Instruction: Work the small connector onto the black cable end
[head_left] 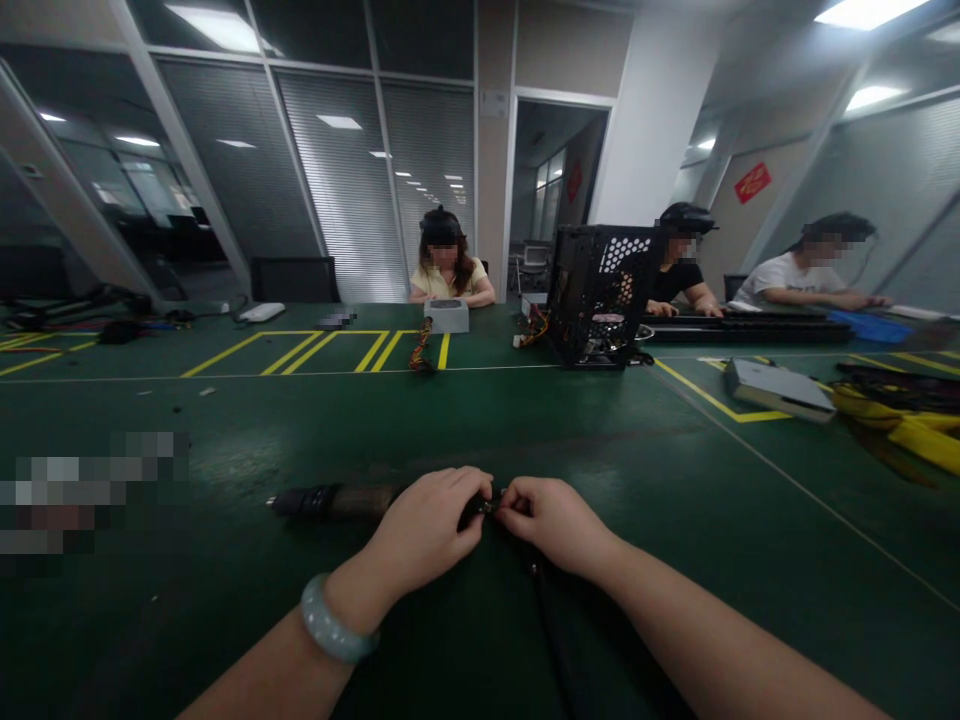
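Note:
A dark cylindrical tool lies on the green table, its narrow metal tip pointing left. My left hand, with a pale green bangle on the wrist, is closed over the tool's right end. My right hand meets it there, thumb and fingers pinched together. Between the fingertips shows a small shiny metal piece, too small to name. From below my right hand a black cord or strap runs down toward the table's near side. My fingers hide how tool and cord meet.
A black computer case stands beyond my hands. A grey power supply sits before a person opposite. Two more people work at the right. A flat grey box and a yellow-black bundle lie right; a blurred patch covers something left.

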